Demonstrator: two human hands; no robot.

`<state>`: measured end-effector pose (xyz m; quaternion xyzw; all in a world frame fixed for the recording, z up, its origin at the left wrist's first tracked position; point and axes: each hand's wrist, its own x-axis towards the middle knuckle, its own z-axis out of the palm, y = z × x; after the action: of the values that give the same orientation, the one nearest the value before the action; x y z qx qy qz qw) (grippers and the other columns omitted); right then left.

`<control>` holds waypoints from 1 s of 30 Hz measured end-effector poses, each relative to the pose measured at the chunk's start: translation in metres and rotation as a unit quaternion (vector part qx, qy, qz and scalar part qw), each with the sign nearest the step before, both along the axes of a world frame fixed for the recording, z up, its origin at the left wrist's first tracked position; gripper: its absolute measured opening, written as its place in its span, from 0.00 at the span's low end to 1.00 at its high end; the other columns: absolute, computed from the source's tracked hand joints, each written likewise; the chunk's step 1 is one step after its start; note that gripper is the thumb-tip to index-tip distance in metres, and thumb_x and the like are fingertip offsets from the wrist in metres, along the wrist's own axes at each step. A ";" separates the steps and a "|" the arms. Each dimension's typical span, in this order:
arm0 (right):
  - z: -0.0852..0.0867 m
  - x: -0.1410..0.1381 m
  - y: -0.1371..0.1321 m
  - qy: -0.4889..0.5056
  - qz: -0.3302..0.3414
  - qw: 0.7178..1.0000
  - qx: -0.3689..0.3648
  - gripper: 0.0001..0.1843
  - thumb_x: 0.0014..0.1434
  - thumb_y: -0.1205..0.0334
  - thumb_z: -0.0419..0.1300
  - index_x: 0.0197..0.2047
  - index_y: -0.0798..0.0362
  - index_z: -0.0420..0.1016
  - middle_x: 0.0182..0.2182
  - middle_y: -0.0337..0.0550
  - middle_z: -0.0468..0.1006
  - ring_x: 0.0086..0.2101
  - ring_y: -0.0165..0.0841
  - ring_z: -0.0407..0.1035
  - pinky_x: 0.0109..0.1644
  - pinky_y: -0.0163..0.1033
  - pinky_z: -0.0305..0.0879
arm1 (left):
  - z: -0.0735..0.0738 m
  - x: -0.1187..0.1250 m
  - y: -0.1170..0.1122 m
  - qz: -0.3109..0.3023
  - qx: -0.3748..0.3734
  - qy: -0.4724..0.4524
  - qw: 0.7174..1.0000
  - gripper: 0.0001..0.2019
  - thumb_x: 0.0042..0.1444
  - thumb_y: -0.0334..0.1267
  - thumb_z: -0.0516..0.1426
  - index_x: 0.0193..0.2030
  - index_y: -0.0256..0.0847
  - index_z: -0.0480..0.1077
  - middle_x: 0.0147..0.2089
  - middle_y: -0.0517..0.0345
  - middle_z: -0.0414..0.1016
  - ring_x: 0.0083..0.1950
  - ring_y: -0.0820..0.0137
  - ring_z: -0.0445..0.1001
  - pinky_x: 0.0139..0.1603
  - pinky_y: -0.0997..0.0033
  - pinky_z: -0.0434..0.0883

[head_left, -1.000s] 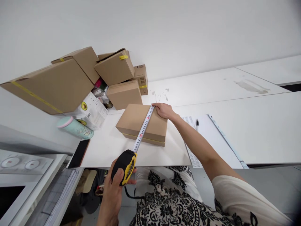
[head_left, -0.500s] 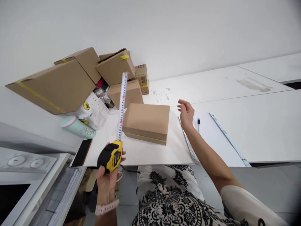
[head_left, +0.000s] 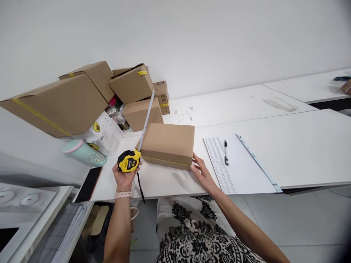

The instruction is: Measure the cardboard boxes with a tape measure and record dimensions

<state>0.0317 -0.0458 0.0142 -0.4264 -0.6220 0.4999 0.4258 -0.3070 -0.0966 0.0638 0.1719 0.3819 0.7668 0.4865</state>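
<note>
My left hand point(head_left: 126, 176) is closed around a yellow and black tape measure point(head_left: 128, 162). Its white blade point(head_left: 147, 117) extends up and away, beside the left end of a closed cardboard box point(head_left: 168, 140). Whether the blade touches that box I cannot tell. At the box's near right corner, my right hand point(head_left: 202, 173) has its fingertips against the cardboard, thumb and fingers apart. The box lies flat on the white table point(head_left: 164, 182), with a yellow strip along its near side. A black wrist strap point(head_left: 140, 187) hangs from the tape measure.
A black pen point(head_left: 226, 152) lies on a printed paper pad point(head_left: 246, 164) at right. Cardboard boxes point(head_left: 131, 83), a mint tumbler point(head_left: 87, 153) and a black phone point(head_left: 89, 184) crowd the left. Another person's hand point(head_left: 346, 87) shows at the far right edge.
My right hand has come down from above the pad to the box's near right corner. My left hand has moved the tape measure up, and its blade now slants further right.
</note>
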 end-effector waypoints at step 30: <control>0.112 -0.015 0.167 -0.032 -0.102 0.976 0.191 0.24 0.66 0.54 0.51 0.59 0.53 0.77 0.59 0.51 0.76 0.58 0.40 0.68 0.60 0.47 0.65 | 0.053 0.137 -0.112 -0.053 -0.156 0.092 0.982 0.28 0.52 0.57 0.66 0.55 0.44 0.79 0.55 0.47 0.81 0.51 0.44 0.81 0.43 0.51 0.83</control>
<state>0.0165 0.1211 0.1258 -0.4144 -0.6726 0.3116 0.5280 -0.1699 -0.2086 0.1173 0.1838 0.5303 0.6521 0.5096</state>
